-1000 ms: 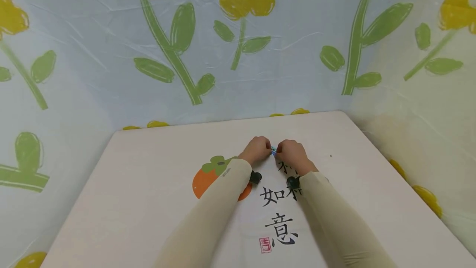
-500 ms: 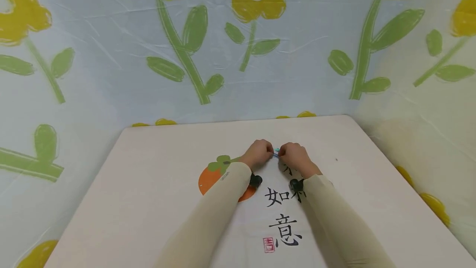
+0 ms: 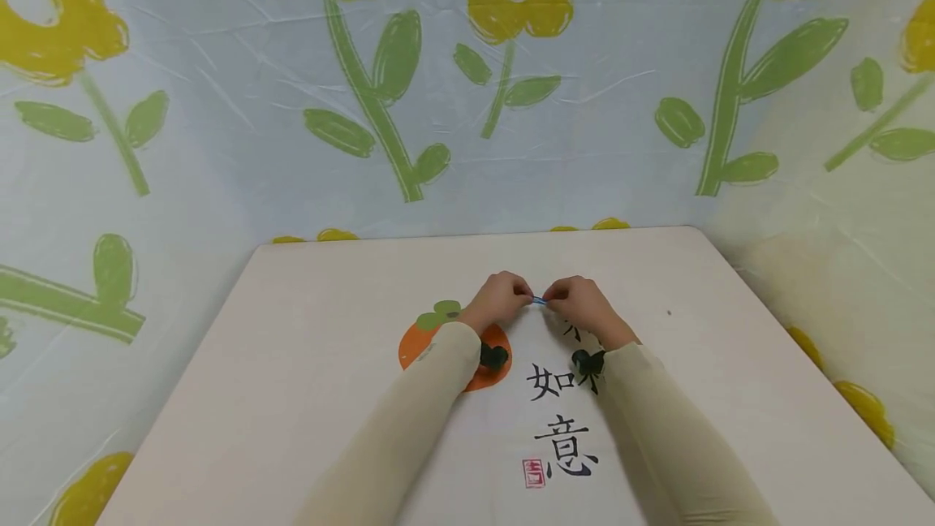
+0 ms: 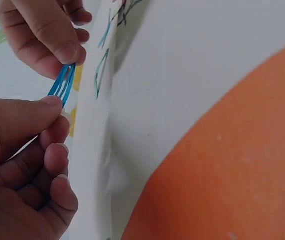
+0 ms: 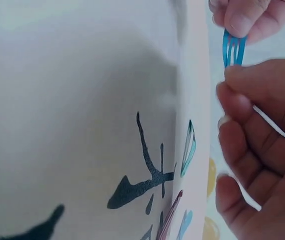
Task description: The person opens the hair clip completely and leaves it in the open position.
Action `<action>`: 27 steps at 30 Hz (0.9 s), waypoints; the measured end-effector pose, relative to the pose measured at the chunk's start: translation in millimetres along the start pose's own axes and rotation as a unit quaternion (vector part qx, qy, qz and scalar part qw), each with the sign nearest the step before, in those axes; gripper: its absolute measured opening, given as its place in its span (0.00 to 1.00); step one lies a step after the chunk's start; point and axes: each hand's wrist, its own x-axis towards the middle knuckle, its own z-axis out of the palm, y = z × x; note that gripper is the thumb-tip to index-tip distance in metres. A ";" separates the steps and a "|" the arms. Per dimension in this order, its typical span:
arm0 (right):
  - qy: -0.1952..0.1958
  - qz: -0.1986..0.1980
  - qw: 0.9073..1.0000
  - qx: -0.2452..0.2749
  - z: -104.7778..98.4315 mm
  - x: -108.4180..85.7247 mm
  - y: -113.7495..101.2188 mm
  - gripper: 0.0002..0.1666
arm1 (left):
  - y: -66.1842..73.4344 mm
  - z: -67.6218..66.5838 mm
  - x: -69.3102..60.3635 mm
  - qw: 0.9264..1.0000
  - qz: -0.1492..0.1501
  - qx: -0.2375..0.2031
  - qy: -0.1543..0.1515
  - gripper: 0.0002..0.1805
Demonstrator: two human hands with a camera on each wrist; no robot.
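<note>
In the head view both hands meet just right of the frame's middle, over the far part of the table point(image 3: 329, 331), with the blue piece point(image 3: 539, 300) in the narrow gap between their fingertips. The left hand point(image 3: 499, 299) pinches its left end between thumb and forefinger; the right hand point(image 3: 587, 307) pinches its right end the same way. In the left wrist view the blue piece sits at upper left as narrow parallel strips spanning the two pinches, the left hand below it and the right hand above. In the right wrist view it is at upper right, again between the hands, and a teal loop point(image 5: 189, 150), a dark red loop point(image 5: 170, 215) and a light blue loop point(image 5: 185, 224) lie on the table at lower right of centre. In the head view an orange fruit print point(image 3: 489, 376) shows partly behind the left arm, and black characters point(image 3: 566, 449) run down the lower centre.
</note>
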 end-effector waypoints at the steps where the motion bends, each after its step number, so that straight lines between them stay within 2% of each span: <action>1: -0.003 -0.002 1.000 0.008 0.2 -0.5 0.6 0.08 | -0.9 -1.1 -1.6 1.000 -0.002 -0.007 0.002 0.07; 7: -0.014 -0.001 0.998 0.067 1.5 -4.8 2.0 0.10 | -3.5 -7.9 -10.8 0.999 -0.011 -0.046 0.012 0.06; 13: -0.019 -0.030 0.993 0.116 4.8 -9.8 -1.2 0.12 | -4.6 -13.4 -22.6 0.997 -0.028 -0.068 0.015 0.06; 20: -0.032 -0.043 0.984 0.171 4.1 -12.8 -4.2 0.15 | -5.7 -20.2 -33.0 0.994 -0.020 -0.106 0.020 0.08; 27: -0.051 -0.046 0.972 0.227 16.9 -14.6 -11.6 0.15 | -17.5 -28.4 -51.5 0.988 -0.036 -0.152 -0.020 0.13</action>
